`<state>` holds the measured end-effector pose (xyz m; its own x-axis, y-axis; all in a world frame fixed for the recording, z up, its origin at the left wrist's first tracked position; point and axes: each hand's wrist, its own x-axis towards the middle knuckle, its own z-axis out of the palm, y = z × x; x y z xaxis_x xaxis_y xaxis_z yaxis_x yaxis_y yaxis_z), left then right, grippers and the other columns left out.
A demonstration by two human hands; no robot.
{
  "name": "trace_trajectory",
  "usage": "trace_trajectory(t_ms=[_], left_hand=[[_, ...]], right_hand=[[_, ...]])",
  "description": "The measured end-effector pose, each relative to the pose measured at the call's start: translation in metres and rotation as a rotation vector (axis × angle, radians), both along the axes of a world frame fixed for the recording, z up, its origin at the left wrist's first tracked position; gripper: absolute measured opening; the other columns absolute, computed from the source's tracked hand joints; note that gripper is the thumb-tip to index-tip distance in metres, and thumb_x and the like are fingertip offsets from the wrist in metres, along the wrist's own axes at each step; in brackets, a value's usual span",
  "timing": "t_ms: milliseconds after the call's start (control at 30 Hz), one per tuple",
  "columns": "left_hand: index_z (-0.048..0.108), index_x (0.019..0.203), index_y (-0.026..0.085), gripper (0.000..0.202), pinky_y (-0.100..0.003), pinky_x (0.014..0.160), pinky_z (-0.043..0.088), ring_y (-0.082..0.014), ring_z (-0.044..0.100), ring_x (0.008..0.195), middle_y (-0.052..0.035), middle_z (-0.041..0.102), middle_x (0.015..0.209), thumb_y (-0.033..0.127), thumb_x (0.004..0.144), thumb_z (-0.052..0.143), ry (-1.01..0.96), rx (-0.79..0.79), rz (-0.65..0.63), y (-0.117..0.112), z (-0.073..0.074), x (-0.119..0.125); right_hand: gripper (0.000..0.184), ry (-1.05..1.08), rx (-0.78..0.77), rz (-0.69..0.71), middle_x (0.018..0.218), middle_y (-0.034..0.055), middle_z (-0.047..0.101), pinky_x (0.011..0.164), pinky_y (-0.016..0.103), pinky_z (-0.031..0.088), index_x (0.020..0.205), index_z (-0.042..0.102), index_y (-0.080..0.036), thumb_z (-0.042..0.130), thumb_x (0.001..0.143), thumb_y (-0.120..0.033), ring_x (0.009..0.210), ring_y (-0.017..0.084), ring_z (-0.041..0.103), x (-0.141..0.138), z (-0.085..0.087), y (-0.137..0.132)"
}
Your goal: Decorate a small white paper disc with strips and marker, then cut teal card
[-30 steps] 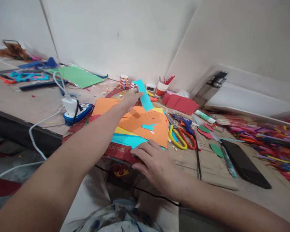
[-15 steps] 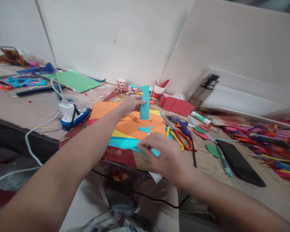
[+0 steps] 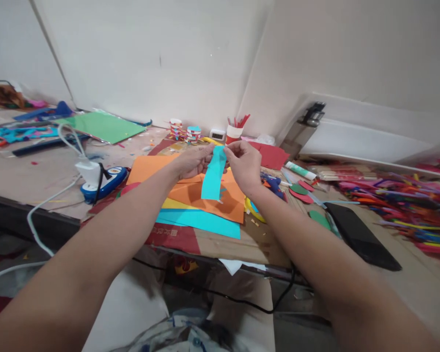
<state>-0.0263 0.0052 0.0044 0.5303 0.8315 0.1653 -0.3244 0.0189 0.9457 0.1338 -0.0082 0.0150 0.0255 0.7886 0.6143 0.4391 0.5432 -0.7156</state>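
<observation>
Up comes the right hand (image 3: pixel 244 164) from the near edge of the paper pile (image 3: pixel 200 220) to join the left hand (image 3: pixel 192 161), and now both pinch the far, upper end of the turquoise paper strip (image 3: pixel 212 178), one on each corner. Its long axis runs far to near (leaning slightly left), so the strip hangs from the grip toward the person, free end just above the orange sheets (image 3: pixel 232 206), neither hand nearer than the other.

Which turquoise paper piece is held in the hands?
The narrow turquoise paper strip, pinched between left hand and right hand; the larger turquoise sheet lies flat under orange sheets.
</observation>
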Motion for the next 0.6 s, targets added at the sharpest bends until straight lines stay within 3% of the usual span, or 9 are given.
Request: trace_trajectory(t_ms=[100, 167, 267, 367, 433, 500, 600], left_hand=[[0.063, 0.098, 0.01, 0.026, -0.036, 0.076, 0.056, -0.0202, 0.071, 0.073, -0.012, 0.073, 0.084, 0.029, 0.081, 0.068, 0.048, 0.0, 0.004, 0.002, -0.002, -0.001], [0.064, 0.096, 0.01, 0.022, -0.035, 0.076, 0.056, -0.0196, 0.071, 0.072, -0.0117, 0.073, 0.084, 0.021, 0.078, 0.069, 0.067, -0.006, 0.046, 0.005, -0.002, -0.002], [0.062, 0.086, 0.012, 0.008, -0.031, 0.075, 0.055, -0.0165, 0.069, 0.069, -0.0078, 0.071, 0.076, 0.014, 0.079, 0.063, -0.001, -0.045, 0.285, 0.011, -0.003, -0.006], [0.06, 0.08, 0.014, 0.005, -0.029, 0.071, 0.054, -0.0152, 0.067, 0.066, -0.0048, 0.069, 0.072, 0.011, 0.079, 0.056, -0.071, -0.083, 0.562, 0.019, -0.003, -0.013], [0.06, 0.079, 0.015, 0.007, -0.028, 0.07, 0.054, -0.0156, 0.067, 0.066, -0.004, 0.069, 0.072, 0.011, 0.079, 0.054, -0.079, -0.074, 0.663, 0.023, -0.004, -0.017], [0.061, 0.08, 0.015, 0.007, -0.029, 0.072, 0.054, -0.0161, 0.067, 0.069, -0.0039, 0.069, 0.073, 0.013, 0.078, 0.054, -0.077, -0.042, 0.695, 0.025, -0.004, -0.019], [0.061, 0.084, 0.015, 0.009, -0.031, 0.076, 0.054, -0.0172, 0.067, 0.072, -0.0049, 0.069, 0.076, 0.015, 0.078, 0.055, -0.077, 0.009, 0.678, 0.025, -0.003, -0.02]], right_hand=[[0.008, -0.041, -0.021, 0.011, 0.077, 0.0015, 0.063, 0.067, 0.028, 0.048, 0.085, 0.06, -0.017, 0.056, 0.083, -0.024, 0.069, 0.013, 0.059, -0.003, -0.003, 0.004], [0.014, -0.111, 0.02, -0.036, 0.09, 0.0055, 0.064, 0.074, 0.03, 0.048, 0.096, 0.059, -0.016, 0.056, 0.085, -0.023, 0.08, 0.015, 0.059, -0.004, -0.001, -0.002], [0.025, -0.25, 0.131, -0.082, 0.112, 0.0117, 0.059, 0.085, 0.037, 0.046, 0.113, 0.056, -0.016, 0.053, 0.089, -0.025, 0.1, 0.02, 0.055, -0.007, 0.007, -0.034], [0.021, -0.513, 0.141, 0.252, 0.104, 0.0085, 0.062, 0.09, 0.039, 0.044, 0.109, 0.061, -0.02, 0.048, 0.095, -0.029, 0.1, 0.02, 0.054, -0.009, 0.011, -0.086], [0.022, -0.707, 0.113, 0.496, 0.106, 0.0082, 0.062, 0.092, 0.038, 0.044, 0.108, 0.063, -0.021, 0.051, 0.094, -0.033, 0.103, 0.021, 0.053, -0.008, 0.008, -0.116], [0.028, -0.881, 0.027, 0.528, 0.114, 0.01, 0.059, 0.093, 0.04, 0.043, 0.113, 0.062, -0.02, 0.056, 0.091, -0.036, 0.107, 0.023, 0.05, -0.005, 0.003, -0.135], [0.038, -1.006, -0.053, 0.441, 0.117, 0.0118, 0.057, 0.092, 0.044, 0.042, 0.119, 0.061, -0.019, 0.057, 0.089, -0.043, 0.109, 0.026, 0.047, 0.0, -0.003, -0.138]])
